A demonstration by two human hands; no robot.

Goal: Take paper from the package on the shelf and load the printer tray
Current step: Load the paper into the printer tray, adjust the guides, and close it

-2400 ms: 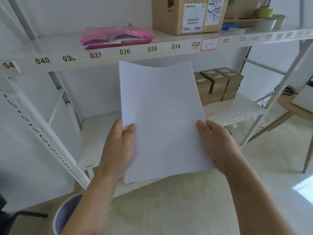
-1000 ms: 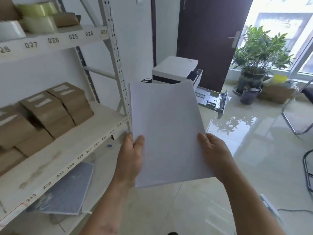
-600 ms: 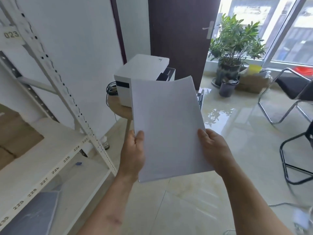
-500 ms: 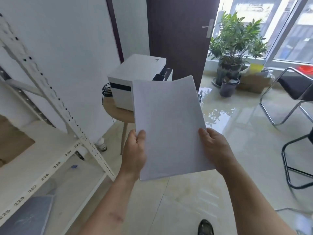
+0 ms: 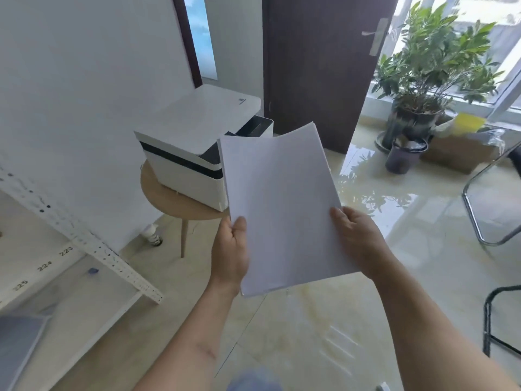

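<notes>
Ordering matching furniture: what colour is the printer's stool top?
Light tan wood, the stool under the white printer; head view.

Only readable stuff you've got here is the numbers on the front edge of the white shelf at lower left: 223, 224 and 225, running down along the edge toward you. There's a small dark logo mark on the printer lid's far right corner, but it's too tiny to read. The paper sheets are blank.
</notes>
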